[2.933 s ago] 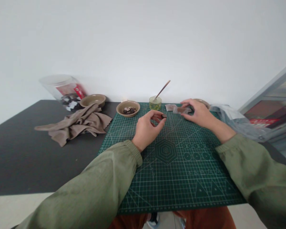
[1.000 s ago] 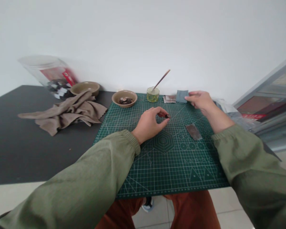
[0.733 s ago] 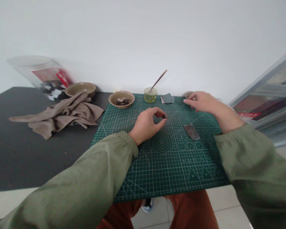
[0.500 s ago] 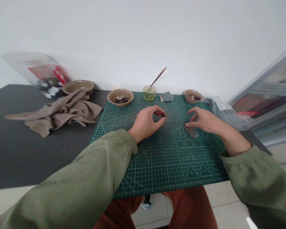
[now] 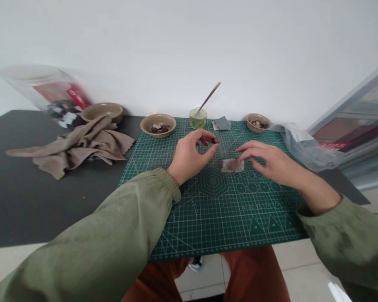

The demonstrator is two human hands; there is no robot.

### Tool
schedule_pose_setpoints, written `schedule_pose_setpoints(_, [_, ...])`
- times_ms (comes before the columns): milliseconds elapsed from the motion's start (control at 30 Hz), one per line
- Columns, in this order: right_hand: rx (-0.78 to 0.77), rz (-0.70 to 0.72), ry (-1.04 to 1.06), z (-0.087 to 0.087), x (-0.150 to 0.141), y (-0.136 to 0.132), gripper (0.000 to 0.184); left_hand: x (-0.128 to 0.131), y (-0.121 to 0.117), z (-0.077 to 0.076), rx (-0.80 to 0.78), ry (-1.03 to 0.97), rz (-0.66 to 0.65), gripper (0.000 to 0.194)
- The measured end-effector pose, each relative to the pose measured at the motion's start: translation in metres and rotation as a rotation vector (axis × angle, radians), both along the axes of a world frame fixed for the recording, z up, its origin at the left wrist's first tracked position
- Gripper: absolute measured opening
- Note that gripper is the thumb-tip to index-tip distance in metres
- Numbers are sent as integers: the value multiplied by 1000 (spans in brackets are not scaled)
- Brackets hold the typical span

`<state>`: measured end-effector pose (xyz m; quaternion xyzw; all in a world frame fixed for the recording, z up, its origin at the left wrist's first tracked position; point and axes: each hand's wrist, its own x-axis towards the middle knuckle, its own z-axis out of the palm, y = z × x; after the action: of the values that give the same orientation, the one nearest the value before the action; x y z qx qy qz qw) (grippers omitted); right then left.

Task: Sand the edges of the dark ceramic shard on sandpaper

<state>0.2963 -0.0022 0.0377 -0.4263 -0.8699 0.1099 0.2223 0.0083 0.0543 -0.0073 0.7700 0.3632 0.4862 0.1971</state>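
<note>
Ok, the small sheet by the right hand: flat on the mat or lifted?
Flat: the small sheet lies on the cutting mat, right hand just above its upper edge.

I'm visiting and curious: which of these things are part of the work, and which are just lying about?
In use:
left hand, pinching a small dark disc
right hand, over a pale paper square
green cutting mat, under both

Lying about:
bowl of discs
small bowl
jar with brush
taupe cloth
plastic bag
</note>
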Motion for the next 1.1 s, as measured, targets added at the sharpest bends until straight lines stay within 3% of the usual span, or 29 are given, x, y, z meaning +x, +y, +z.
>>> schedule_pose_setpoints(167, [-39, -236, 24, -21, 13, -11, 28, 1, -1, -2, -37, 38, -23, 15])
schedule_pose_setpoints(300, [-82, -95, 2, -37, 2, -12, 51, 0, -2, -2, -41, 76, -65, 15])
schedule_pose_setpoints(433, [40, -127, 3, -49, -14, -8, 34, 0, -3, -2, -24, 108, -92, 16])
schedule_pose_setpoints(533, [107, -213, 39, -46, -21, -2, 31, -1, -4, -1, 1, 123, -111, 17])
schedule_pose_setpoints(667, [-110, -214, 317, -30, -25, 11, 30, 0, -7, 0, 43, 140, -185, 20])
schedule_pose_setpoints(733, [-258, -106, 463, -26, -26, 19, 39, 0, -9, 0, 64, 151, -206, 20])
schedule_pose_setpoints(800, [-307, -3, 530, -27, -29, 25, 42, 1, -11, 0, 74, 154, -205, 19])
schedule_pose_setpoints(967, [-136, 75, 501, -36, -31, 30, 23, 3, -16, 2, 25, 134, -175, 19])
schedule_pose_setpoints(1100, [62, 83, 372, -37, -30, 27, 19, 5, -18, 3, -115, 71, -187, 31])
